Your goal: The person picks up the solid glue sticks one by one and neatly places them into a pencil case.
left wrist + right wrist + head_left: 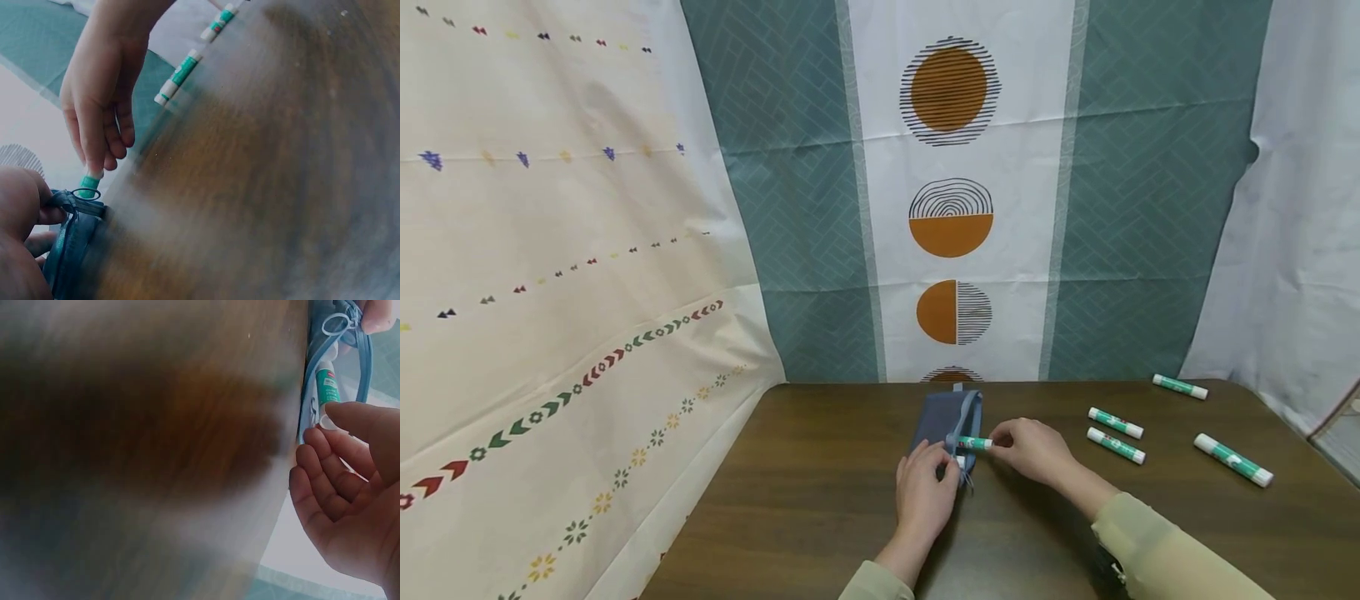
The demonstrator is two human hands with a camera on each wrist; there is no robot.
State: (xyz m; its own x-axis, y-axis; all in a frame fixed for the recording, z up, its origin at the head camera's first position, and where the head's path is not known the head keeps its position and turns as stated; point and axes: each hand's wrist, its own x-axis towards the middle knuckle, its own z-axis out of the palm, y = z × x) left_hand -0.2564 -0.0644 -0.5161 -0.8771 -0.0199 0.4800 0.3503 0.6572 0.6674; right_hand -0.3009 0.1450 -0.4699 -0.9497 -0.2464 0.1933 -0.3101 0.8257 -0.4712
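Note:
A blue zippered pouch [934,417] lies on the brown table with its zipped side parted. My left hand [923,492] grips the pouch's near edge by the zipper, whose ring pull shows in both wrist views. Between thumb and fingertips, my right hand [1033,450] pinches the white end of a green-and-white glue stick [974,443]. The glue stick's other end is inside the pouch opening [306,394]. Another white end [960,461] shows inside the pouch, just below that stick.
Several more glue sticks lie to the right on the table [820,517]: a pair side by side [1116,446], one at the back edge [1180,387] and one nearer the right edge [1232,459]. Patterned cloths [797,208] hang behind and to the left.

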